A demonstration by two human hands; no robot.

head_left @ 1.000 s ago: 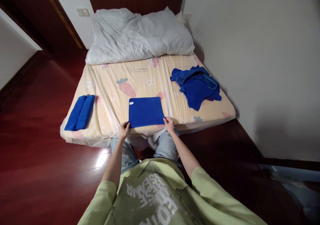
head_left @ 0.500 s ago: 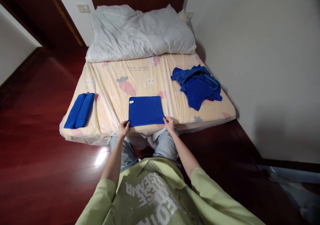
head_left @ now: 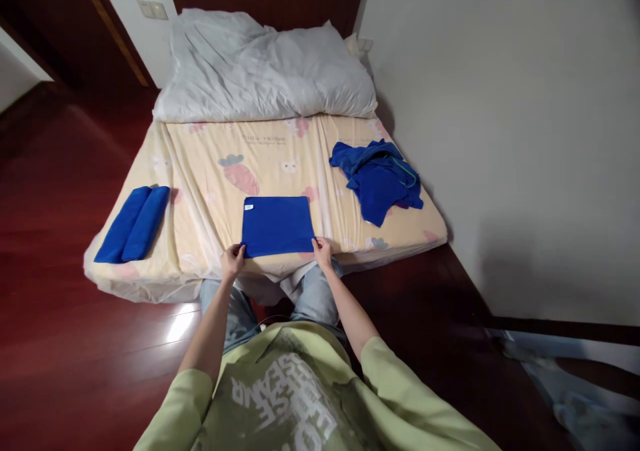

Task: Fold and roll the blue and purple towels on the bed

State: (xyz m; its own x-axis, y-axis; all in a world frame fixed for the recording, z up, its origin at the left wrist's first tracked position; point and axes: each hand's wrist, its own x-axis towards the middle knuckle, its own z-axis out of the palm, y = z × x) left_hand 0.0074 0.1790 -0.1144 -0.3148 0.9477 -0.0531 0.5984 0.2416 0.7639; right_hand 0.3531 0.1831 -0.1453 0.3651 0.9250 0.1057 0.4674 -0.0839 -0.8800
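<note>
Cream cartoon-print bed (head_left: pixel 195 151), puffy white quilt (head_left: pixel 270 71) heaped up top. Crumpled blue fabric pile (head_left: pixel 377 184) on the right, flat blue rectangular cloth (head_left: pixel 278 226) mid near edge, two long blue fabric bundles (head_left: pixel 146 223) left. Left hand (head_left: pixel 233 261) and right hand (head_left: pixel 323 253) have fingers clamped on the flat cloth's near corners. Tiny white tag (head_left: pixel 249 207), far-left corner.

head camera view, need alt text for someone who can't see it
The left hand and right hand pinch the near corners of a flat blue cloth on a patterned bed. Two blue rolls lie side by side to the left, a crumpled blue heap to the right, and a pale, rumpled quilt across the far end.
</note>
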